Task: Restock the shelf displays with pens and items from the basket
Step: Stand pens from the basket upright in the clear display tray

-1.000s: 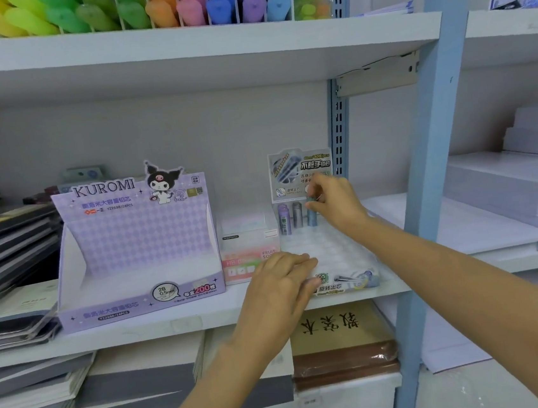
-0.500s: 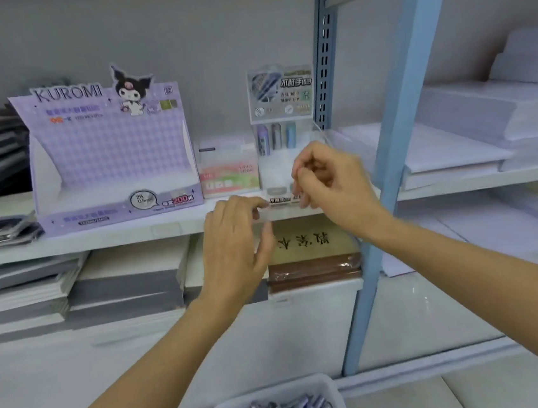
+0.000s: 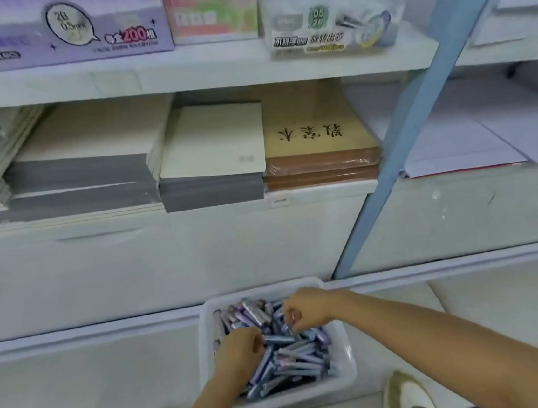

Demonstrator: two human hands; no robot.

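Both your hands in basket [image 3: 345, 375]: left hand [image 3: 239, 348] curled in tubes [image 3: 290, 357], right hand [image 3: 303, 309] pinching; hold unclear. Tubes probably light, rigid, slick; pinch mid-barrel.

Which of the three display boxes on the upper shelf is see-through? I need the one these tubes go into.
The clear plastic display, rightmost of the three, beside the blue upright. The purple box and the pink-and-green box are opaque card.
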